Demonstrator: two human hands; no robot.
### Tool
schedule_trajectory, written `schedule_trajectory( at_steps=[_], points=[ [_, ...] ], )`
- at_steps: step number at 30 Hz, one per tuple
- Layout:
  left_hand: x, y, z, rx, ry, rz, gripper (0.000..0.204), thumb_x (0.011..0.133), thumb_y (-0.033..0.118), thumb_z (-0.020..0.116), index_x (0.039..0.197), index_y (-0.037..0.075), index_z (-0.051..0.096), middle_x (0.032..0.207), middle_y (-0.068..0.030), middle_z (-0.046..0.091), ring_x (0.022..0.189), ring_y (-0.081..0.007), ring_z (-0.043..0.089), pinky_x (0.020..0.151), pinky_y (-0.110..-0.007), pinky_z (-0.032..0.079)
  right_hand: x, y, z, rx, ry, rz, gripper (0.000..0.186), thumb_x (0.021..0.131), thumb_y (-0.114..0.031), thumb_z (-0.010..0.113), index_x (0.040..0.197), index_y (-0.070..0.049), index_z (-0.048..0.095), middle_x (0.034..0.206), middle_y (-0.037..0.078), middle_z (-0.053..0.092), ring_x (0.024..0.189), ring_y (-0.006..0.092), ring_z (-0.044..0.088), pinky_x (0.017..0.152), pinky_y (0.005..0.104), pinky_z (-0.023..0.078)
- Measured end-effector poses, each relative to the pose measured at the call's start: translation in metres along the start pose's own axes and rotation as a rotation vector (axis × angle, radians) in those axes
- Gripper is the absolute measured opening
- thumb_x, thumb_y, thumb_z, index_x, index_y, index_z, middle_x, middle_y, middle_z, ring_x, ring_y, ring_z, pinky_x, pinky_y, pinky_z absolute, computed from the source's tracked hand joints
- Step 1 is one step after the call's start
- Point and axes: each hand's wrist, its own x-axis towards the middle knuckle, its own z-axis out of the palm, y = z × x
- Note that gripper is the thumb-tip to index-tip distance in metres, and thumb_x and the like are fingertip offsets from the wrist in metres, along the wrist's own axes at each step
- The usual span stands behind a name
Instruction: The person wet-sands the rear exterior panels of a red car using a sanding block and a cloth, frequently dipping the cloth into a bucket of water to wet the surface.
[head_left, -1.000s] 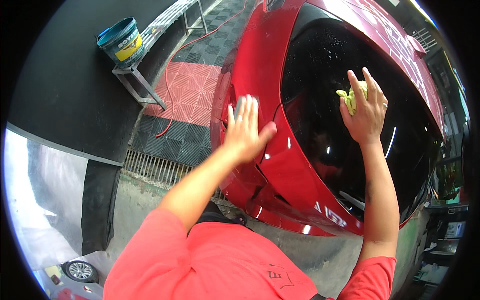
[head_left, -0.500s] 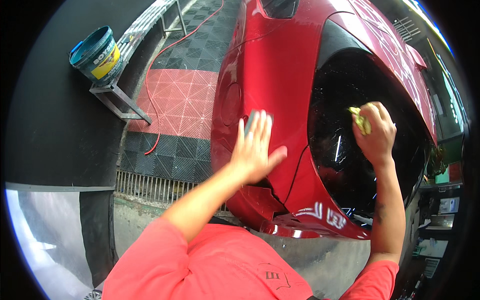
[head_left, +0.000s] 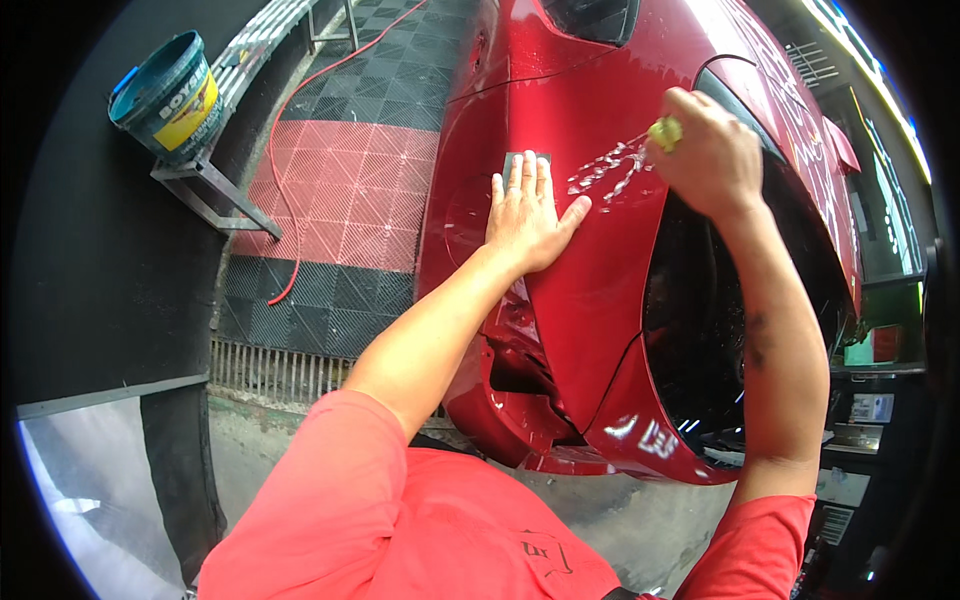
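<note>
A person's left hand is bracing flat, fingers spread, on a red car body panel while the right hand is gripping a yellow-green sponge, wiping; most paint beside it appears unworked.

Glossy red car, yellow-green cloth, teal bucket, red-and-black checkered floor tiles

I'm in a short-sleeved red shirt — it fills the lower middle of the frame, with a small dark marking low on the chest. Both forearms are bare; my left hand and right hand wear nothing — no gloves.
</note>
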Motion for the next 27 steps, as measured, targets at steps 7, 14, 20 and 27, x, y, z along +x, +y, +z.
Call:
schedule_trajectory(
  at_steps=[7,14,20,27],
  points=[
    [-0.115,0.005,-0.020,0.069,-0.279,0.303,0.112,0.105,0.076,0.046,0.171,-0.012,0.024,0.180,-0.0343,0.019,0.171,-0.0456,0.011,0.136,-0.066,0.010,-0.032,0.141,0.000,-0.200,0.174,0.166,0.032,0.091,-0.028,0.082,0.119,-0.019,0.070,0.117,0.010,0.073,0.109,0.0386,0.073,0.090,0.0518,0.058],
    [0.121,-0.035,-0.010,-0.016,-0.119,-0.034,0.112,0.106,0.080,0.037,0.172,-0.009,0.021,0.183,-0.0291,0.017,0.172,-0.0389,0.011,0.139,-0.057,0.009,-0.021,0.136,0.032,-0.167,0.512,-0.006,0.034,0.084,-0.021,0.083,0.118,-0.018,0.074,0.117,0.007,0.073,0.112,0.0324,0.070,0.099,0.0467,0.055],
    [-0.101,-0.013,-0.018,0.075,-0.278,0.313,0.119,0.102,0.078,0.052,0.171,-0.013,0.020,0.178,-0.0389,0.018,0.169,-0.0518,0.010,0.135,-0.068,0.010,-0.044,0.146,0.040,-0.204,0.518,-0.003,0.034,0.085,-0.021,0.084,0.117,-0.017,0.076,0.119,0.008,0.074,0.110,0.0314,0.071,0.099,0.0451,0.054],
    [0.179,-0.069,-0.011,0.020,-0.149,-0.058,0.117,0.104,0.086,0.035,0.175,-0.005,0.016,0.184,-0.0260,0.013,0.173,-0.0354,0.009,0.139,-0.055,0.010,-0.018,0.133,0.034,-0.186,0.569,-0.031,0.031,0.086,-0.021,0.084,0.116,-0.016,0.076,0.117,0.008,0.074,0.107,0.0319,0.071,0.098,0.0444,0.055]
  ],
)
